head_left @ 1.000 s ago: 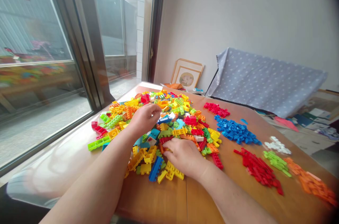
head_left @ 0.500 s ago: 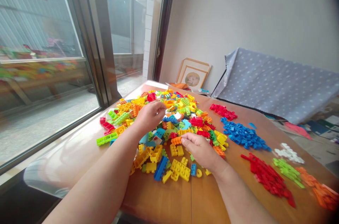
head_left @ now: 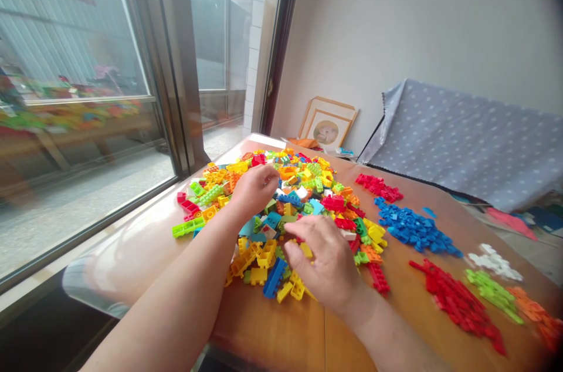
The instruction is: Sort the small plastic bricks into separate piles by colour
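Note:
A mixed heap of plastic building bricks (head_left: 259,259) in yellow, orange, green, blue and red covers the middle of the table. My left hand (head_left: 257,187) is over the left-centre of the heap, its fingers curled together; whatever they may hold is hidden. Over the near right part of the heap is my right hand (head_left: 325,257), with thumb and fingers apart and no brick seen between them. A long blue brick (head_left: 275,278) lies left of its thumb. To the right of that hand, a red brick (head_left: 379,278) rests on the table.
Sorted piles lie along the right side of the wooden table (head_left: 272,334): blue bricks (head_left: 416,228), red pieces (head_left: 461,304), white pieces (head_left: 495,262), light green pieces (head_left: 495,293) and orange pieces (head_left: 539,313). A window (head_left: 88,84) borders the left. Polka-dot cloth (head_left: 466,137) hangs behind.
My right hand has gone from a pinch at an orange brick to spread fingers, nearer to me. The red brick beside it now shows. My left hand stays curled; the view has shifted slightly.

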A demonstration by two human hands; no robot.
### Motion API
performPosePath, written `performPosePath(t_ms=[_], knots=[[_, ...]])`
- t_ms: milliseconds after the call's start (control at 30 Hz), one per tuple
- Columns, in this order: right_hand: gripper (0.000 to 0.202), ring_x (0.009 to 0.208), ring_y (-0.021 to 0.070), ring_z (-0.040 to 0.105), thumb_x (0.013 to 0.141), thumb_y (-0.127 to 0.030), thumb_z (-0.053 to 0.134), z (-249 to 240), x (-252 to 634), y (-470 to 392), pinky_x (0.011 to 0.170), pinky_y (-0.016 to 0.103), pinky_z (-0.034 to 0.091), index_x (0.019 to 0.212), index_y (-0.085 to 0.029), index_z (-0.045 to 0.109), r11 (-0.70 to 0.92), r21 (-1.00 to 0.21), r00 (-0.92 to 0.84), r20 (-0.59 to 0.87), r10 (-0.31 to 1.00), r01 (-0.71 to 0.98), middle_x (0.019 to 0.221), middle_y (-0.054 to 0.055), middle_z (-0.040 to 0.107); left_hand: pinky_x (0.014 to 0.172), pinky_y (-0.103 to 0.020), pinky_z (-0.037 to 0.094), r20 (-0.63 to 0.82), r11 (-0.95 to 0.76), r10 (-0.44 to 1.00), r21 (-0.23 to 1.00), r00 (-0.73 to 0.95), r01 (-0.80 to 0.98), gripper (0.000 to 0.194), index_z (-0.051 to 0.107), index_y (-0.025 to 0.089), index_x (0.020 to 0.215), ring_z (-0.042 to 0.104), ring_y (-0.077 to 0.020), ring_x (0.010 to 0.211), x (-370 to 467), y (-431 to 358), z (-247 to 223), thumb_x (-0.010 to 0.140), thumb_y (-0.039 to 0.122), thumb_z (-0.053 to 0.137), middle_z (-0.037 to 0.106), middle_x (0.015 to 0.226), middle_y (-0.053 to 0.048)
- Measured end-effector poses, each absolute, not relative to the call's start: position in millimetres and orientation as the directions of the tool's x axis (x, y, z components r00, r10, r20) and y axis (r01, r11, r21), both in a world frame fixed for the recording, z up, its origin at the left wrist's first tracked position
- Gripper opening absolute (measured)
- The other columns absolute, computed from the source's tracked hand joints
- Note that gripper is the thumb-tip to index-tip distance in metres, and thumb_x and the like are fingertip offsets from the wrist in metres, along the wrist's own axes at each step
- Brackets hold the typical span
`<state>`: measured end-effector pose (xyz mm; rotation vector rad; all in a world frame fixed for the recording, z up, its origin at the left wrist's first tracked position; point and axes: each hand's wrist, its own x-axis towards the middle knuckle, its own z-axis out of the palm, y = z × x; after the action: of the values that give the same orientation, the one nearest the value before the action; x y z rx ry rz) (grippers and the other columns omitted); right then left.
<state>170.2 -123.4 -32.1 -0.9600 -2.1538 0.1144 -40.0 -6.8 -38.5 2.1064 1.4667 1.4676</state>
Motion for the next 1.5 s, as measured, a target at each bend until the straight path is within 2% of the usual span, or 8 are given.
performPosePath(t_ms=[100,200,333,433,733,1133,1333,1500], knots=[[0.033,0.129,0.0291,0.050,0.093,-0.034,0.060,-33,138,-144,0.110,0.050,0.038,0.126,-0.030,0.066,0.831,-0.221,-0.636,0.553,0.538,0.511,0.133,0.008,0.061,0.077,-0.030,0.049,0.578,-0.457,0.811,0.723,-0.091,0.518,0.019,0.072,0.019,0.094,0.065,-0.0184,0.083,-41,-6,-37,0.087,0.031,0.059,0.073,0.088,-0.003],[0.037,0.141,0.0302,0.038,0.092,-0.035,0.061,-44,117,-148,0.117,0.054,0.028,0.129,-0.029,0.063,0.865,-0.156,-0.740,0.459,0.491,0.477,0.147,0.006,0.053,0.070,-0.027,0.047,0.508,-0.416,0.838,0.831,-0.200,0.368,0.021,0.073,0.018,0.094,0.062,-0.0158,0.073,-45,-5,-32,0.084,0.034,0.062,0.070,0.079,-0.002],[0.043,0.138,0.0301,0.041,0.092,-0.039,0.062,-53,110,-133,0.120,0.056,0.021,0.134,-0.029,0.059,0.814,-0.144,-0.710,0.420,0.565,0.563,0.142,0.007,0.057,0.067,-0.025,0.045,0.435,-0.390,0.844,0.899,-0.314,0.198,0.021,0.073,0.016,0.090,0.058,-0.0140,0.069,-52,-3,-27,0.081,0.033,0.066,0.067,0.075,-0.001],[0.037,0.131,0.0289,0.047,0.090,-0.038,0.065,-51,118,-116,0.120,0.055,0.019,0.125,-0.028,0.064,0.754,-0.154,-0.632,0.455,0.628,0.639,0.130,0.007,0.064,0.066,-0.025,0.044,0.415,-0.385,0.841,0.910,-0.347,0.155,0.020,0.074,0.016,0.088,0.057,-0.0138,0.070,-54,-2,-28,0.080,0.033,0.066,0.066,0.074,-0.001],[0.026,0.118,0.0317,0.052,0.087,-0.036,0.067,-47,160,-73,0.107,0.050,0.035,0.109,-0.025,0.066,0.569,-0.130,-0.386,0.610,0.692,0.812,0.115,0.009,0.068,0.058,-0.023,0.038,0.372,-0.337,0.864,0.928,-0.339,0.160,0.021,0.073,0.017,0.087,0.049,-0.0115,0.061,-50,-1,-31,0.079,0.034,0.067,0.063,0.069,0.001],[0.035,0.120,0.0337,0.053,0.087,-0.033,0.067,-63,215,-44,0.103,0.049,0.040,0.121,-0.022,0.068,0.352,-0.161,-0.165,0.659,0.734,0.922,0.129,0.012,0.065,0.055,-0.023,0.036,0.360,-0.296,0.873,0.927,-0.328,0.229,0.020,0.074,0.018,0.088,0.045,-0.0109,0.058,-50,4,-37,0.079,0.034,0.065,0.058,0.065,0.002],[0.016,0.104,0.0259,0.058,0.093,-0.022,0.059,-42,198,-73,0.094,0.039,0.046,0.103,-0.023,0.071,0.533,-0.205,-0.323,0.603,0.729,0.821,0.104,0.007,0.069,0.058,-0.025,0.039,0.359,-0.287,0.874,0.925,-0.327,0.248,0.020,0.073,0.018,0.086,0.048,-0.0120,0.059,-50,3,-37,0.078,0.035,0.065,0.061,0.067,0.001],[0.010,0.096,0.0252,0.057,0.086,-0.026,0.069,-39,179,-100,0.086,0.039,0.045,0.096,-0.026,0.071,0.613,-0.160,-0.494,0.454,0.742,0.773,0.097,0.004,0.067,0.059,-0.025,0.040,0.359,-0.304,0.881,0.929,-0.308,0.212,0.019,0.072,0.018,0.086,0.049,-0.0118,0.060,-47,0,-35,0.079,0.034,0.064,0.062,0.069,0.002]])
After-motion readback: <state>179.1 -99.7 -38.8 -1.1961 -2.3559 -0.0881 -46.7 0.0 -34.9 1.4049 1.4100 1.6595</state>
